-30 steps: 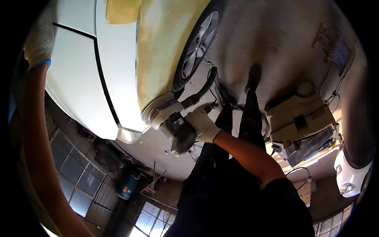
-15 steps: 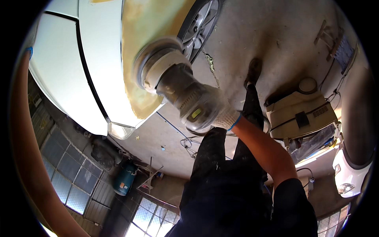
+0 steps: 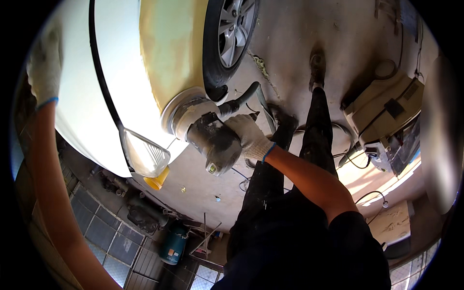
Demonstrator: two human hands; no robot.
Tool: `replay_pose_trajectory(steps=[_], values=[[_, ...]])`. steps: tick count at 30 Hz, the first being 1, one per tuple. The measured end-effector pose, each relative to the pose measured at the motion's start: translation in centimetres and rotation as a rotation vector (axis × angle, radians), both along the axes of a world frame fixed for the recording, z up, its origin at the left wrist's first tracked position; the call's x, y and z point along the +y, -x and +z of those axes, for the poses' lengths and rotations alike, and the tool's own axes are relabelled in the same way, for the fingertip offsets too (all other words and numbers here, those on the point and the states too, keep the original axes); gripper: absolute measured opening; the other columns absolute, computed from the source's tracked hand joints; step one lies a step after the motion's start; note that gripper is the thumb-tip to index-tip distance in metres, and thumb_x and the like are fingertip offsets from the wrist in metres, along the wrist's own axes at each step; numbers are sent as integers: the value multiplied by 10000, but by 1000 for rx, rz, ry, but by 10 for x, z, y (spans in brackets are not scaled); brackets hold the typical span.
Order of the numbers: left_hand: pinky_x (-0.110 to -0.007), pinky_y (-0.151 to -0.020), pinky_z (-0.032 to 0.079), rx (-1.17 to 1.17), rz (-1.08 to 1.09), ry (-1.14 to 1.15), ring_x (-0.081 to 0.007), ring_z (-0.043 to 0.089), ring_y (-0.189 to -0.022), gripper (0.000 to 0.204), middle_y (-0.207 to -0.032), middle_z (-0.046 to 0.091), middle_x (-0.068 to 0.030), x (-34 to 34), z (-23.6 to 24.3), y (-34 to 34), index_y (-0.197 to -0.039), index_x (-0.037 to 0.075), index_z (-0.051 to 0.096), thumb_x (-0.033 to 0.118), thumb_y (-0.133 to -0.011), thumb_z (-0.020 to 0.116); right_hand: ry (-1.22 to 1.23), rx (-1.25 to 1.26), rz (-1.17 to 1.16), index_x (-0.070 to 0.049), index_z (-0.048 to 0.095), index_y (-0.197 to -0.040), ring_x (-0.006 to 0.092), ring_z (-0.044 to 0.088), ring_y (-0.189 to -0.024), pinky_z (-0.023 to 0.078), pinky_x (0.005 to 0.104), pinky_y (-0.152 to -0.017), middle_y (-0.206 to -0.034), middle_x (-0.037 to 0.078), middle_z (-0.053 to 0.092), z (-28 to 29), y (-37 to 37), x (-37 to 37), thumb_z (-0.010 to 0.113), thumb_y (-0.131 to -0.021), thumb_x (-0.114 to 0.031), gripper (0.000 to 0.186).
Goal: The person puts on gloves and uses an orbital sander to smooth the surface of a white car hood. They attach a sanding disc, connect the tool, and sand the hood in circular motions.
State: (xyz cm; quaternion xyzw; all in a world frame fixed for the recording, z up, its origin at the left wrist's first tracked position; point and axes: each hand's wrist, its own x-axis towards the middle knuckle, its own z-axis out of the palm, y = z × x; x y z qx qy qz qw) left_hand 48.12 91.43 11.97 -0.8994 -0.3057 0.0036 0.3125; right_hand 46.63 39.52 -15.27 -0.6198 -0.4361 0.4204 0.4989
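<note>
My right hand (image 3: 249,135) wears a pale knit glove with a blue cuff and grips a dusty grey and black sander (image 3: 208,137). The sander's round pad meets the yellowish patch (image 3: 169,58) on a pale car body (image 3: 72,121), just below the wheel (image 3: 229,38). A black hose (image 3: 241,96) runs from the tool. My left hand (image 3: 44,67), also gloved, rests open on the car's far left side, its fingertips dim near the picture's rim. A clear lamp lens (image 3: 145,150) sits below the patch, with a yellow cup-like object (image 3: 157,180) beside it.
A beige machine (image 3: 374,104) with hoses and cords stands right of my legs (image 3: 314,125) on the concrete floor (image 3: 290,38). A teal tank (image 3: 171,244), metal rods (image 3: 205,232) and gridded windows (image 3: 125,244) are at lower left. A pale board (image 3: 389,222) lies at lower right.
The blurred sander has moved down from higher on the yellowish patch to its lower edge. The view has shifted, bringing my left hand back into sight and revealing the yellow cup-like object.
</note>
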Motion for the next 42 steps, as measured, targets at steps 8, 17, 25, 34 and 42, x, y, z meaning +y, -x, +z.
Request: replay_pose_trajectory(steps=[8, 17, 25, 34, 42], values=[[-535, -1094, 484, -338, -113, 195, -412, 491, -1365, 829, -1489, 499, -219, -72, -14, 90, -1525, 92, 459, 709, -975, 399, 1, -81, -223, -85, 633, -1243, 264, 636, -1167, 505, 408, -1030, -1249, 102, 664, 7, -50, 31, 710, -880, -267, 414], [-532, -1106, 471, -273, -241, 149, -411, 497, -1350, 790, -1481, 522, -203, -50, -10, 110, -1522, 95, 465, 664, -974, 468, 57, -265, -182, -57, 660, -1204, 232, 675, -1104, 573, 345, -955, -1196, 74, 702, 59, -115, 34, 740, -858, -182, 377], [-503, -1132, 431, -301, -323, 183, -401, 495, -1348, 705, -1483, 522, -205, -51, -15, 102, -1521, 83, 464, 578, -1019, 486, 173, 390, -300, -57, 639, -1224, 275, 694, -1019, 547, 339, -894, -1104, 155, 710, 12, 47, -2, 847, -759, -249, 544], [-502, -1111, 468, -167, -410, 64, -407, 507, -1343, 648, -1472, 534, -204, -31, -10, 114, -1493, 57, 484, 494, -1019, 550, -61, -1068, -225, -175, 675, -1129, 242, 655, -1146, 569, 426, -970, -1215, 43, 654, 74, -111, 52, 791, -801, -244, 355], [-510, -1102, 492, -151, -441, 12, -401, 508, -1346, 666, -1495, 518, -183, -24, -14, 118, -1479, 66, 507, 525, -1003, 583, -70, -889, -144, -75, 695, -1089, 260, 727, -854, 600, 388, -779, -974, 78, 740, 88, -124, 73, 735, -867, -206, 261]])
